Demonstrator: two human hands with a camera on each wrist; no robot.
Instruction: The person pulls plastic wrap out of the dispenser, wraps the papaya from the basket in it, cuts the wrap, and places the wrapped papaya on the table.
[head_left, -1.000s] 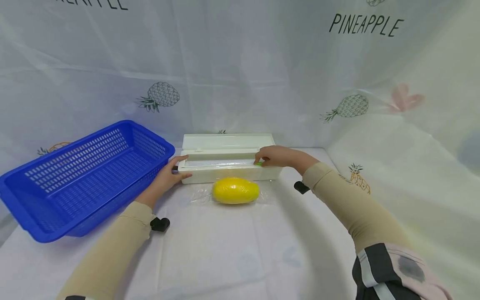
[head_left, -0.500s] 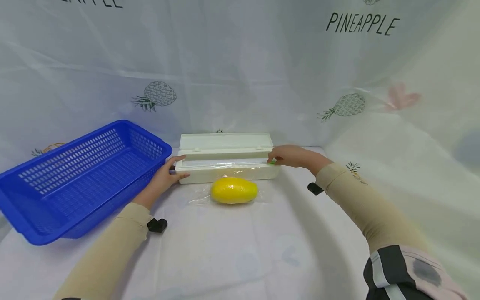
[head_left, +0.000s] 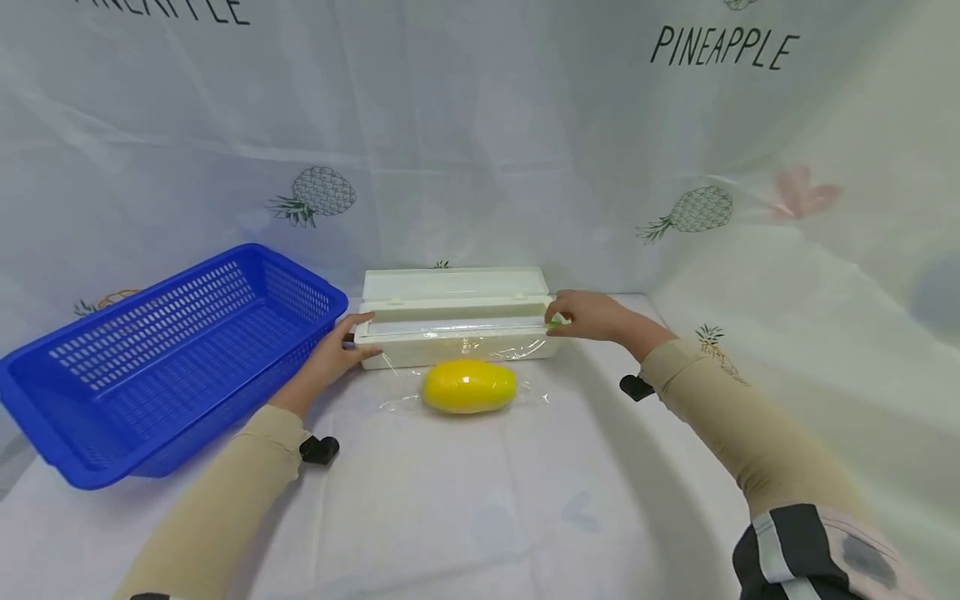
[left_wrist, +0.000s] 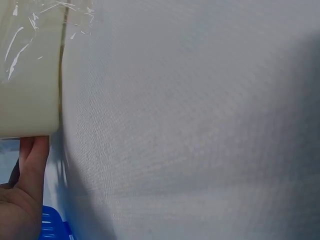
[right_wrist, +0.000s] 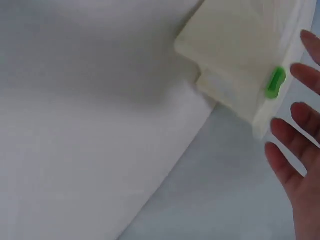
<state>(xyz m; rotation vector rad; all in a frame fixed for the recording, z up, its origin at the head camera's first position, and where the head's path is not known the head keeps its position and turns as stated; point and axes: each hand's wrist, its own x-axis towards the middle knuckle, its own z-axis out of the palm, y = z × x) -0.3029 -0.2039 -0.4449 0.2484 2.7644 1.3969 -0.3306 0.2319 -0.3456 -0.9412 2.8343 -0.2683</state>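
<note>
A white cling-film dispenser box (head_left: 457, 333) stands across the back of the table with its lid up. My left hand (head_left: 341, 346) grips its left end, with the thumb (left_wrist: 32, 160) against the front. My right hand (head_left: 579, 315) is at the right end beside the green slider (right_wrist: 276, 81). Its fingers (right_wrist: 282, 162) are straight and spread, just clear of the slider. A yellow oval fruit (head_left: 468, 386) lies in front of the box on a sheet of clear film that runs up to the box's front edge.
A large blue slotted basket (head_left: 195, 408) sits to the left, close to my left hand. Pineapple-print cloth covers the table (head_left: 480, 517) and hangs as a backdrop behind and to the right.
My right hand has carried the green slider rightward along the box to its right end, and its fingers have come off it. The left hand has stayed on the box.
</note>
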